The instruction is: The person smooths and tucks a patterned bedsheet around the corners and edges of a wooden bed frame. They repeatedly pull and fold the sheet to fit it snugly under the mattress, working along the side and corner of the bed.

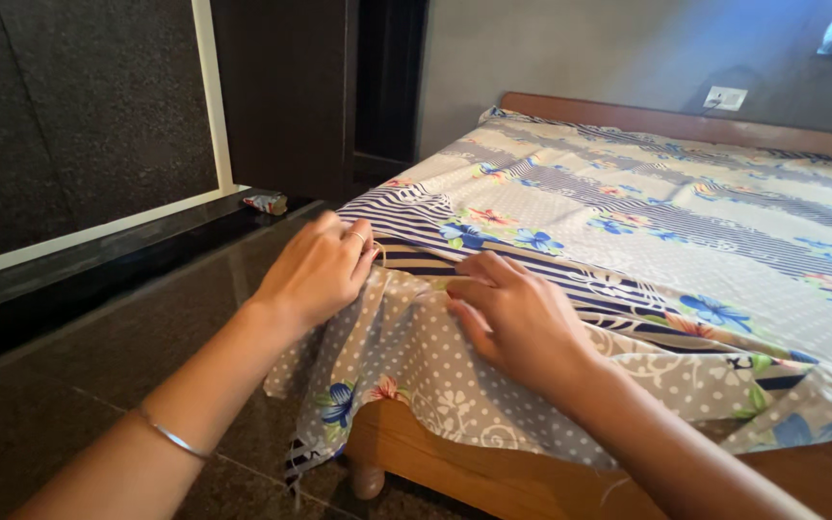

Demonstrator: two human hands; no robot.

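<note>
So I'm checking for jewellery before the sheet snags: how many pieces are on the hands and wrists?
2: a ring on the left hand, and a thin bangle on the left forearm. The right hand shows none; its underside is hidden.

A wooden bed (493, 477) is seen standing on a dark polished floor (98, 385). It is covered by a patterned bedsheet (647, 231) of stripes, dots and blue flowers, whose corner is draped over the frame's near edge.

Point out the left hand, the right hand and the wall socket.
left hand (318, 272), head view, on the back of the hand.
right hand (520, 323), head view, on the back of the hand.
wall socket (726, 98), head view, on the middle of its white plate.
</note>
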